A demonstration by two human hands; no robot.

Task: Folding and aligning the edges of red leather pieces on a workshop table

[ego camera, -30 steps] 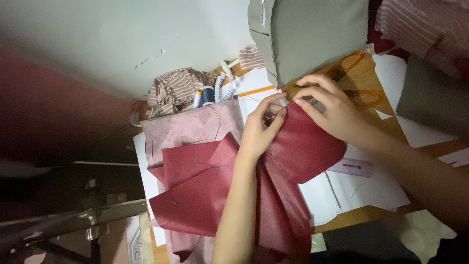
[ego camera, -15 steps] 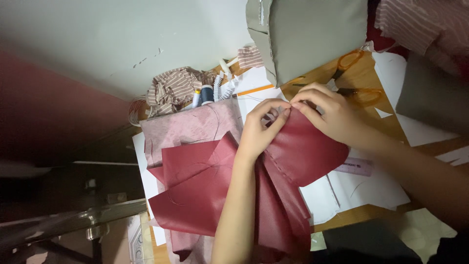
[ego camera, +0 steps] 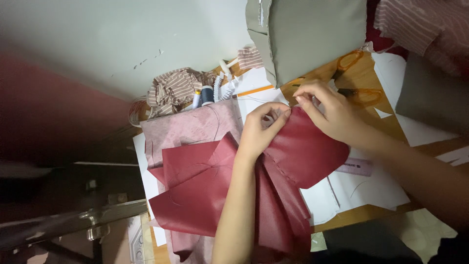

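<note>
Both hands pinch the upper edge of a dark red, slightly shiny fabric piece (ego camera: 298, 151) at the centre of the frame: the left hand (ego camera: 261, 129) closes thumb and fingers on it, and the right hand (ego camera: 330, 110) nips it just beside. The cloth looks thin, limp and probably a little slippery, best taken at the edge. It fans down over paper patterns (ego camera: 366, 188). Orange-handled scissors (ego camera: 354, 78) lie upper right, thread spools (ego camera: 202, 95) upper left.

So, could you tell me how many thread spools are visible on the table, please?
2, standing side by side behind the pink fabric: a light blue spool and a dark spool right of it. Others may be hidden under the striped cloth.
</note>
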